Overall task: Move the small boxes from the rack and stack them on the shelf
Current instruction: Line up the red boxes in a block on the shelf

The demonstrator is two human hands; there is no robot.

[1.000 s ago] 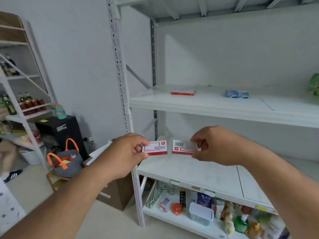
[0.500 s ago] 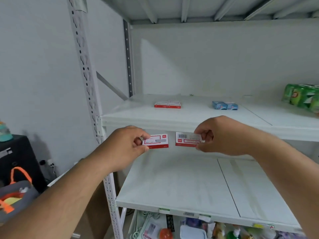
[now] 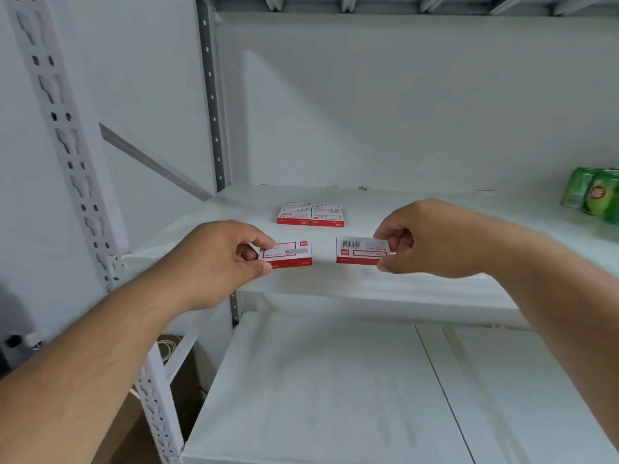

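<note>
- Both hands are rising from the lower board's height to the front edge of the middle shelf (image 3: pixel 418 209), each bringing a box with it.
- Left hand (image 3: pixel 214 262) is pinching a red-and-white small box (image 3: pixel 287 253) by its left end, printed face up.
- Right hand (image 3: pixel 432 239) is pinching a second small box (image 3: pixel 361 251) by its right end, barcode up.
- Four matching boxes (image 3: pixel 311 214) are lying grouped farther back on that shelf.
- Green cans (image 3: pixel 593 195) are standing at the shelf's far right.
</note>
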